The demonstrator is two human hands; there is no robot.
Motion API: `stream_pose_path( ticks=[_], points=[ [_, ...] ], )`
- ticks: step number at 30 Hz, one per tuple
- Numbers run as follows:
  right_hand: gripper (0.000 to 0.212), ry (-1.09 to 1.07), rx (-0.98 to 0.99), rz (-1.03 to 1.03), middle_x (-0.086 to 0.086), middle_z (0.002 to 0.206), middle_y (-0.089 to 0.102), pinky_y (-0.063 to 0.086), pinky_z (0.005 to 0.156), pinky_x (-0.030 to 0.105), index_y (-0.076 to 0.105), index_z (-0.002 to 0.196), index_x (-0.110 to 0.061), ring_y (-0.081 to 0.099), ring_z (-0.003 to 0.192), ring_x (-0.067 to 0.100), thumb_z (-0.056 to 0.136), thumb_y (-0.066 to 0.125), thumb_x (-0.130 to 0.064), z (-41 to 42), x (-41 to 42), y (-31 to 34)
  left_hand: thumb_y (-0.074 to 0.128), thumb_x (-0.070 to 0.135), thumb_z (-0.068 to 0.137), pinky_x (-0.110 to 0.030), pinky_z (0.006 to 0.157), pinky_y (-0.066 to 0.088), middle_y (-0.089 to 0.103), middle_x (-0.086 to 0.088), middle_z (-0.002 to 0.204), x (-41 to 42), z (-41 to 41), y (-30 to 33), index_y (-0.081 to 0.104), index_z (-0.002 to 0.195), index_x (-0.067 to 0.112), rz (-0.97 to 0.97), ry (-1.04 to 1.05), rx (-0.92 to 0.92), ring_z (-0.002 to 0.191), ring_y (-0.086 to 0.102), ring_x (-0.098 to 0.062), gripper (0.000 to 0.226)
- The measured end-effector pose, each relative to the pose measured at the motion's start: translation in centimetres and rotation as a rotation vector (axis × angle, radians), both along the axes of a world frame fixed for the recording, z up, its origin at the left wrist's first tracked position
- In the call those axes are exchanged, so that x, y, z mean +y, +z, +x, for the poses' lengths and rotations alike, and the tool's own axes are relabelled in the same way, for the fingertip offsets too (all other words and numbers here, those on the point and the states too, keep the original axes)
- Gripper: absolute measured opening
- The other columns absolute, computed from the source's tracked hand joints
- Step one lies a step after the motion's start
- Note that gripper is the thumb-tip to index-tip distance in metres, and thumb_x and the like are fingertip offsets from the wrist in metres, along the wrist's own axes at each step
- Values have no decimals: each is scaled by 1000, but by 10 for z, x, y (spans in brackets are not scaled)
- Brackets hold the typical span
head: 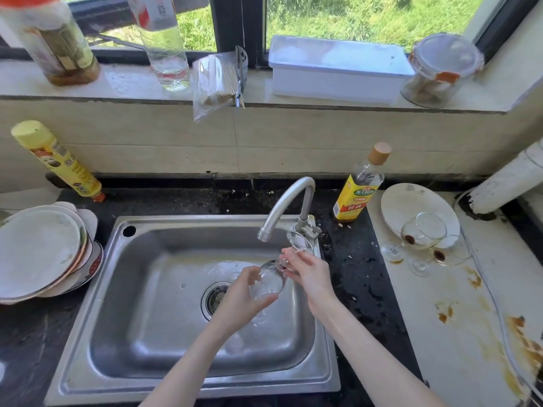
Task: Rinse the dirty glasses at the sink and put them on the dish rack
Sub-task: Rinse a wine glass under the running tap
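Two bare forearms reach in from the near edge over the rectangular stainless-steel sink (164, 304). Her left hand (245, 301) cups the bowl of a clear stemmed wine glass (269, 280), fingers curled round it, the glass lying tilted over the basin just beside the round drain strainer (213, 299). Her right hand (307, 273) pinches the glass at the stem end, where a small dark red stain shows; the foot of the glass sits up near the tap base. Above them curves a brushed-metal gooseneck tap (286, 205), its spout just over the hands.

On the pale, brown-stained worktop (458, 348) to the right, two more dirty clear wine glasses (423, 233) lie on their sides against a white plate (411, 204), dark dregs in their bowls. A yellow-labelled bottle with a tan cap (360, 186) stands behind the sink's right corner. At the left a stack of white plates (41, 251) leans, with a yellow spray can (57, 160) behind it. No dish rack can be made out.
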State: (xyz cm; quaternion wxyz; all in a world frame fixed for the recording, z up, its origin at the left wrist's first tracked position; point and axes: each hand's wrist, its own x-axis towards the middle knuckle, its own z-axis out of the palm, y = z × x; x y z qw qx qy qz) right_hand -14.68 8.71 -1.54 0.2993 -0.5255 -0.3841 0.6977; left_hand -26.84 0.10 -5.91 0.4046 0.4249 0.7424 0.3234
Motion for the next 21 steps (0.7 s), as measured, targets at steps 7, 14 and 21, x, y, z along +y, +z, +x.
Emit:
stream_pose_path(
  ticks=[7,14,21],
  points=[
    [8,128,-146,216,-9,70,72,51,77,20,73,76,-20,67,74,6,82,70,-14,7,-16,-1,70,41,78,-19,94,31,51,2,130,-7,3,16,44,131,17,-6,-129,302,121,44,-13,64],
    [9,184,-235,382,4,81,73,54,81,33,75,85,-5,69,82,18,80,72,-13,15,-24,4,68,39,80,-21,98,29,47,2,135,-15,15,25,43,132,17,53,-126,393,128,38,-15,62],
    [9,134,-163,441,-16,65,67,46,64,8,73,87,2,60,61,-9,83,67,-4,31,-30,15,77,33,72,-25,103,28,47,-8,132,-24,24,26,54,122,10,217,-87,509,126,40,-23,59]
  ],
)
